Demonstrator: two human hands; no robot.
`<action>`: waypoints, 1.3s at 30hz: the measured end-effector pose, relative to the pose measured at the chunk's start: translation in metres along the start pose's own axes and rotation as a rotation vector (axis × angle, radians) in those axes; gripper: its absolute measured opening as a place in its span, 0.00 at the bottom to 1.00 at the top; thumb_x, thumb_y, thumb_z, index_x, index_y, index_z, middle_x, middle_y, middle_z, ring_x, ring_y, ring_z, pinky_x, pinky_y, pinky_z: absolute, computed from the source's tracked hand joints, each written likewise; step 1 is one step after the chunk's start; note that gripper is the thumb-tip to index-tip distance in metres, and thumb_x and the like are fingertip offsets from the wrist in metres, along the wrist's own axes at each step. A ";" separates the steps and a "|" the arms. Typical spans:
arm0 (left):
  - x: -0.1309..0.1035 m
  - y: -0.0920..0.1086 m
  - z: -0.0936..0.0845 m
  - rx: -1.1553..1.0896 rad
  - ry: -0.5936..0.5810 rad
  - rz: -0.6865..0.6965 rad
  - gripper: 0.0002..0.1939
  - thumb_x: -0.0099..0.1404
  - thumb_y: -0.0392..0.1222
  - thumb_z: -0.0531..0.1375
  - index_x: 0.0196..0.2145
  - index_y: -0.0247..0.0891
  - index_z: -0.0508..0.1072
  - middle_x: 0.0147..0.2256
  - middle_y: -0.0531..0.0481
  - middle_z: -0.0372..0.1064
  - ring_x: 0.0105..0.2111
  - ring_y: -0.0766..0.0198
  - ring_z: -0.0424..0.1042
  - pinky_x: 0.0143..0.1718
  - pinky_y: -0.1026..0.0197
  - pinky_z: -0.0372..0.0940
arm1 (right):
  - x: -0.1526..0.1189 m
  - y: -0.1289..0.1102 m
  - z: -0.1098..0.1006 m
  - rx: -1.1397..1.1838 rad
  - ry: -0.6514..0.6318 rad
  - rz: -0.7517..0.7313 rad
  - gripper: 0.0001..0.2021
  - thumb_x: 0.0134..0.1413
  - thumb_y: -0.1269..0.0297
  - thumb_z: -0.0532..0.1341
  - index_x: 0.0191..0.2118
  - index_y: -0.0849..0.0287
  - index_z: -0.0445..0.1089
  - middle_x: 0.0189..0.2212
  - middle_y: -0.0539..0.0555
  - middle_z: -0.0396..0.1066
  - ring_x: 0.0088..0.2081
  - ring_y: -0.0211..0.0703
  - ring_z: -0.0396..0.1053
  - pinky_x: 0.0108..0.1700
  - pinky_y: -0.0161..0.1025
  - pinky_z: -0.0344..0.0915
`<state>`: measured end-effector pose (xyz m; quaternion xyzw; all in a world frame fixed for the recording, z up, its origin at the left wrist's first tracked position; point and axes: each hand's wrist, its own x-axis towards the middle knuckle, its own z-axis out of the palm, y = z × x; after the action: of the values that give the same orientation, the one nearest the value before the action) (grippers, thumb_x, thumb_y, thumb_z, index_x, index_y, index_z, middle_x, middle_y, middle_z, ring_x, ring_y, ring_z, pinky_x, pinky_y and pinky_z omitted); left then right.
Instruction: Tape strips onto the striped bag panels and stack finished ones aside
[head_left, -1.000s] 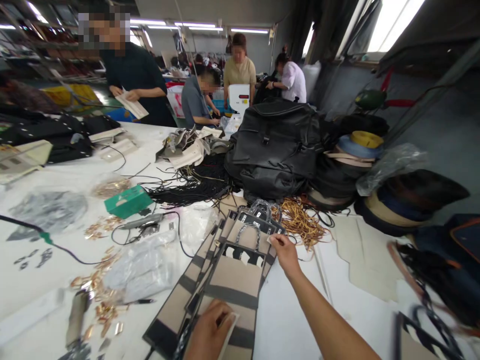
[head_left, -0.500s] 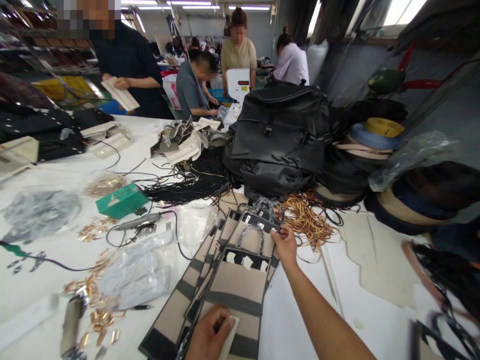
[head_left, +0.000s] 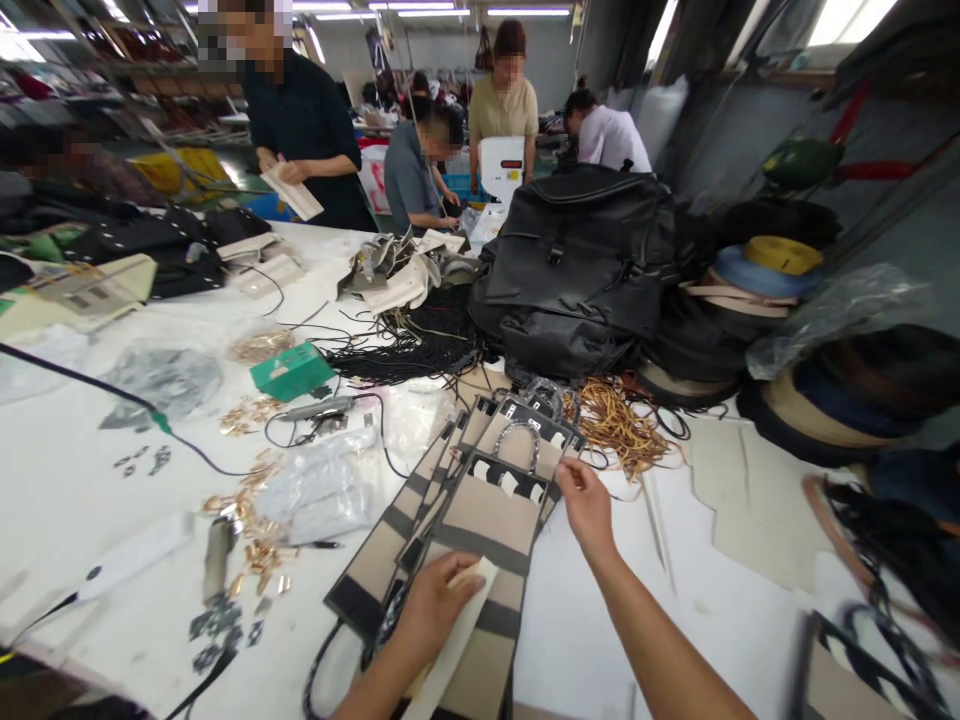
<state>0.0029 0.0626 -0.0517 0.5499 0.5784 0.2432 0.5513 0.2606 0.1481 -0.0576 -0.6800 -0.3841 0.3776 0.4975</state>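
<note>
My left hand [head_left: 435,607] is closed around a long cream strip [head_left: 455,640] that slants down toward the bottom edge. It is over a stack of beige-and-dark-grey striped bag panels [head_left: 484,520]. A plastic-wrapped loop handle [head_left: 517,432] and small white tabs [head_left: 508,482] show on the upper panels. Beside the right edge of the stack is my right hand [head_left: 586,497], its fingers curled and pinched together. What they hold, if anything, is too small to make out.
Black leather backpack [head_left: 574,270] stands behind the stack, with tan cords [head_left: 619,425] beside it. Webbing rolls [head_left: 765,270] are at right. Left lie a green box [head_left: 292,370], gold metal pieces [head_left: 262,550], a grey hand tool [head_left: 319,408] and plastic bags [head_left: 322,490]. Several people work beyond the table.
My right hand has shifted from the panel's upper corner down along its right edge. My left hand has moved up the stack with the cream strip, more of which shows. The view has turned left.
</note>
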 end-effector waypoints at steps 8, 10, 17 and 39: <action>-0.019 0.025 0.008 0.077 0.061 0.110 0.19 0.66 0.57 0.60 0.29 0.39 0.75 0.30 0.51 0.75 0.34 0.59 0.73 0.39 0.62 0.65 | -0.110 -0.031 0.009 -0.114 -0.678 -0.071 0.08 0.50 0.65 0.66 0.37 0.56 0.80 0.26 0.48 0.71 0.30 0.39 0.66 0.32 0.34 0.60; -0.023 0.025 0.008 0.062 0.043 0.105 0.19 0.66 0.57 0.60 0.30 0.39 0.75 0.30 0.51 0.75 0.34 0.59 0.73 0.38 0.62 0.65 | -0.108 -0.033 0.007 -0.066 -0.744 -0.023 0.05 0.51 0.65 0.65 0.33 0.57 0.79 0.23 0.46 0.68 0.26 0.36 0.63 0.30 0.33 0.56; -0.033 0.039 0.005 -0.046 -0.120 0.235 0.17 0.61 0.46 0.64 0.47 0.41 0.76 0.44 0.47 0.76 0.46 0.55 0.73 0.50 0.57 0.65 | -0.099 -0.045 -0.001 -0.129 -0.833 -0.030 0.06 0.49 0.68 0.63 0.31 0.57 0.79 0.22 0.46 0.71 0.25 0.36 0.63 0.28 0.32 0.55; 0.023 0.000 -0.026 0.591 0.496 0.404 0.14 0.68 0.50 0.59 0.32 0.43 0.80 0.53 0.39 0.70 0.54 0.45 0.68 0.54 0.40 0.66 | 0.027 -0.004 -0.004 -0.008 -0.141 -0.002 0.20 0.54 0.43 0.61 0.34 0.58 0.75 0.25 0.52 0.73 0.27 0.44 0.67 0.29 0.38 0.64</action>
<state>-0.0164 0.0918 -0.0532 0.7113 0.6188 0.2947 0.1559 0.2749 0.1715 -0.0566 -0.6532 -0.4205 0.4226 0.4668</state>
